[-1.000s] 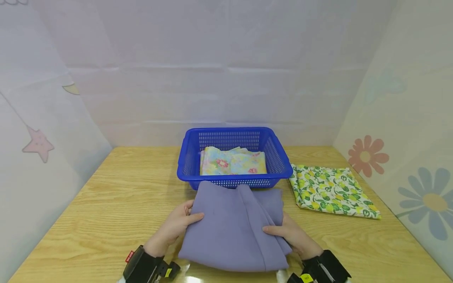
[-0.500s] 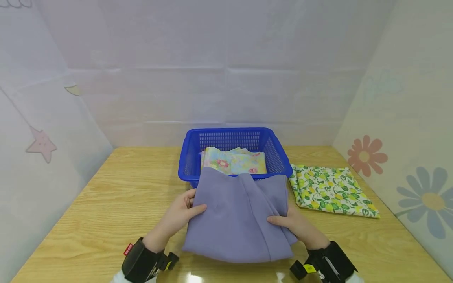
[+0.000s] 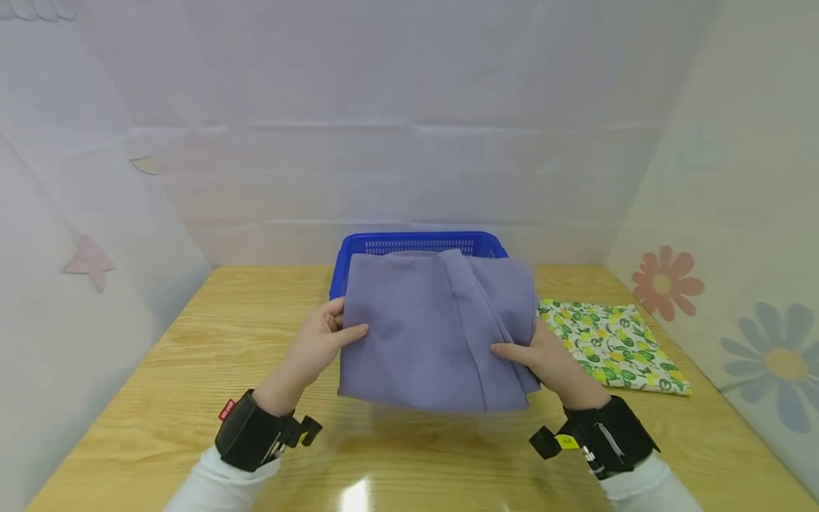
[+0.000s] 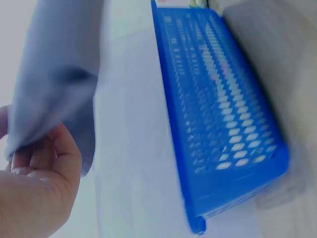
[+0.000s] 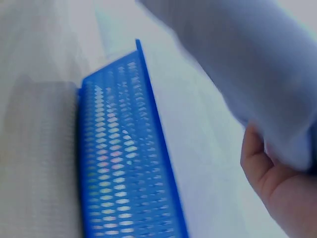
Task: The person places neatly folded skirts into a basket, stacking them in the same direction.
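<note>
A folded purple cloth (image 3: 416,334) hangs between my two hands, raised off the table and overlapping the front of the blue plastic basket (image 3: 340,274) in the head view. My left hand (image 3: 320,340) pinches its left edge, thumb on the near face and fingers behind. On the opposite edge my right hand (image 3: 547,359) grips it the same way. Both wrist views show the cloth (image 4: 59,64) above the level of the basket's rim, with the basket (image 5: 124,148) standing beyond it. The cloth hides most of the basket's inside in the head view.
A folded cloth with a lemon print (image 3: 621,345) lies on the wooden table (image 3: 192,370) to the right of the basket. White printed sheets (image 3: 409,163) stand behind the table and along both sides. Each wrist wears a black strap with a camera.
Both hands have lifted the purple cloth up and forward, from in front of the basket to over its near side. The flowered cloth inside the basket is now hidden.
</note>
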`<state>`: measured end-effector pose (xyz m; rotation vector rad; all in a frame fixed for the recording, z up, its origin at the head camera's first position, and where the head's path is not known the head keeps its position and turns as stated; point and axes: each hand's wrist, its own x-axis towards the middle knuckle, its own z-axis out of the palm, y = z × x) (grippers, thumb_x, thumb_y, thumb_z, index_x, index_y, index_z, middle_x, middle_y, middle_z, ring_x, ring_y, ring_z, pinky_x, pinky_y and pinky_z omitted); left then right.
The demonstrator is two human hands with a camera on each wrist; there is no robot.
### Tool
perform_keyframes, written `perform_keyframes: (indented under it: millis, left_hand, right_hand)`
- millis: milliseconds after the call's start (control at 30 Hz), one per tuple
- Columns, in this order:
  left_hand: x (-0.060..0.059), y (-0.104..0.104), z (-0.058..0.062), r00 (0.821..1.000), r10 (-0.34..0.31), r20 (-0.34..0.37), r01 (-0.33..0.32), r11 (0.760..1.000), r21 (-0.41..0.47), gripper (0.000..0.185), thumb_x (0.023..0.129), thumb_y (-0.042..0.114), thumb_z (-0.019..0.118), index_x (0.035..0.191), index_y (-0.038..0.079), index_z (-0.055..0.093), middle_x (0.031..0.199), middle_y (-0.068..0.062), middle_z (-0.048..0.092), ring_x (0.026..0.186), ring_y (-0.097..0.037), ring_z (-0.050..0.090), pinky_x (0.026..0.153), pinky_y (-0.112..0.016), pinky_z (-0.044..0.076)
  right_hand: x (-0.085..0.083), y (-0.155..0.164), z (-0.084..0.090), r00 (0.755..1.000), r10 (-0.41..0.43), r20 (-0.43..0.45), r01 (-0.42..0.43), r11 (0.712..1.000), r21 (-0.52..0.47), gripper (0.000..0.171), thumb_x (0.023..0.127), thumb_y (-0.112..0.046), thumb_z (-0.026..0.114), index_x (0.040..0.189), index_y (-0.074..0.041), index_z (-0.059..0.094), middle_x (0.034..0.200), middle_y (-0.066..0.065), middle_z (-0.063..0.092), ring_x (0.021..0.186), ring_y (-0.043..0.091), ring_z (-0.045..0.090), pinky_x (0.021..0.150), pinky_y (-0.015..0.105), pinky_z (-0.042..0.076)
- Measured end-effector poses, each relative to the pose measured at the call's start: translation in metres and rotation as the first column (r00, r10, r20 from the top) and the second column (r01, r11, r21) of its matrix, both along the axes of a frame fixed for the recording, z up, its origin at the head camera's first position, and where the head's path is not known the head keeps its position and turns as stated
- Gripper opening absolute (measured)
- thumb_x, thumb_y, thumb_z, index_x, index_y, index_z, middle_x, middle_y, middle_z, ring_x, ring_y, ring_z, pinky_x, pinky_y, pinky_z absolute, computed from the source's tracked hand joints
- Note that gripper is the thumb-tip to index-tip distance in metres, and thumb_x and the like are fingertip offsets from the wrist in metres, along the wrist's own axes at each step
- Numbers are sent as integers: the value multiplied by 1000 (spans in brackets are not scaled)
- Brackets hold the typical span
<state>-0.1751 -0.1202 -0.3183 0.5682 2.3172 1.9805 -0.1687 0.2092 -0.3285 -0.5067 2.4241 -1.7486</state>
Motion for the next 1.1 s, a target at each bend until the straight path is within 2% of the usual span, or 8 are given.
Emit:
perform_keyframes:
  millis: [200, 367, 500, 633, 733, 933, 1000, 1100]
  left_hand:
    - [-25, 9, 21, 989, 130, -75, -131, 991, -10, 43, 89, -6, 57, 131, -5, 50, 119, -27, 61, 113, -29, 59, 95, -41, 48]
    - [-46, 15, 26, 954, 252, -160, -254, 967, 8, 40, 87, -5, 60, 127, -2, 56, 115, -24, 65, 113, -30, 60, 97, -43, 48]
    - [-61, 18, 15, 924, 314, -217, -318, 948, 19, 38, 86, -6, 60, 124, -5, 58, 112, -25, 65, 110, -32, 62, 94, -43, 50]
    - [-70, 18, -1, 908, 344, -240, -347, 937, 27, 33, 86, -6, 61, 119, -5, 61, 107, -26, 67, 105, -32, 64, 91, -43, 52]
    - [-73, 18, -9, 896, 366, -252, -366, 929, 48, 31, 84, -7, 61, 115, -6, 63, 105, -26, 67, 103, -32, 65, 90, -43, 52]
    - [-79, 18, -17, 879, 386, -280, -376, 922, 90, 28, 83, -10, 62, 111, -8, 64, 106, -26, 67, 100, -27, 66, 80, -16, 50]
    - [-82, 17, -21, 875, 390, -286, -389, 919, 65, 27, 83, -10, 60, 110, -7, 65, 105, -24, 68, 95, -18, 65, 76, -13, 47]
    - [-85, 15, -28, 870, 396, -295, -423, 906, -30, 31, 81, -12, 55, 109, -5, 65, 102, -22, 69, 75, -7, 59, 63, -15, 44]
  right_hand:
    - [-24, -9, 23, 995, -96, 3, 96, 995, 14, 82, 87, -18, 64, 148, -3, 12, 145, 28, 26, 132, 47, 31, 103, 63, 33]
    - [-51, -19, 27, 976, -213, -53, 214, 977, 20, 74, 91, -23, 62, 148, -1, 20, 147, 25, 32, 134, 43, 35, 107, 56, 34]
    - [-70, -27, 14, 942, -313, -122, 314, 949, -5, 61, 92, -17, 60, 141, 7, 33, 140, 27, 43, 129, 41, 43, 107, 51, 36]
    - [-81, -31, -1, 926, -355, -130, 351, 935, -60, 57, 92, -13, 60, 138, 8, 36, 137, 28, 45, 128, 40, 44, 107, 49, 37]
    - [-87, -30, -7, 928, -362, -92, 354, 931, -91, 59, 92, -16, 61, 140, 6, 35, 138, 26, 45, 128, 39, 45, 106, 48, 38]
    - [-95, -29, -5, 930, -366, -14, 362, 925, -114, 61, 92, -19, 60, 141, 4, 33, 141, 23, 43, 129, 37, 44, 107, 48, 37]
    - [-98, -29, -8, 933, -361, -20, 357, 929, -91, 58, 91, -16, 60, 140, 5, 35, 139, 24, 44, 127, 37, 45, 106, 49, 38]
    - [-102, -29, -16, 938, -348, -11, 348, 938, -11, 53, 92, -13, 57, 137, 7, 38, 136, 26, 45, 124, 38, 46, 104, 49, 38]
